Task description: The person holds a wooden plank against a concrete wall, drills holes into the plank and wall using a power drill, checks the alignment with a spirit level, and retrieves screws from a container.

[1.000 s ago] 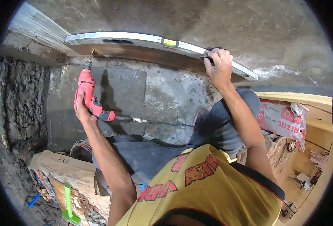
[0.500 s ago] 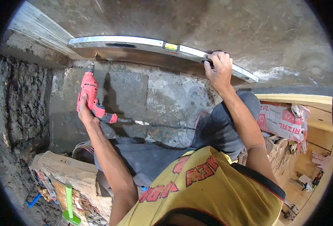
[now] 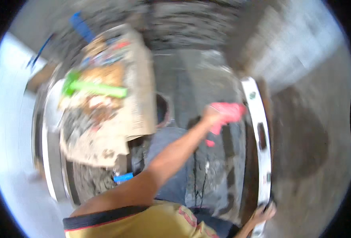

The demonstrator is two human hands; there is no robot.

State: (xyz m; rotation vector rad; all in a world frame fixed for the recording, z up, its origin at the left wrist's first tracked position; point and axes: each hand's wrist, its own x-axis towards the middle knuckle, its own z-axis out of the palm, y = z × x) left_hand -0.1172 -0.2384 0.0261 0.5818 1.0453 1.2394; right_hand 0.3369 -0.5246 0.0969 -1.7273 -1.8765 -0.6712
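Note:
A pink-red power drill (image 3: 229,112) is gripped in my left hand (image 3: 212,115), its front end pointing right toward the long spirit level (image 3: 265,166). The drill is smeared by motion, and its bit does not show clearly. The silver level lies along the base of the grey wall at the right. Low in the picture, my right hand (image 3: 264,214) is closed on the level near its close end. A dark cable trails below the drill over the grey cement floor (image 3: 179,79).
At the left stands a cardboard box (image 3: 140,107) holding rubble, with a bright green hammer (image 3: 98,88) on top. A blue-handled thing (image 3: 81,27) lies beyond it. Another blue item (image 3: 123,177) shows beside my left arm. The rough concrete wall (image 3: 302,135) rises at the right.
My view has swung to the left, bringing the box and hammer up into the picture and blurring it. Both hands keep hold of the drill and the level.

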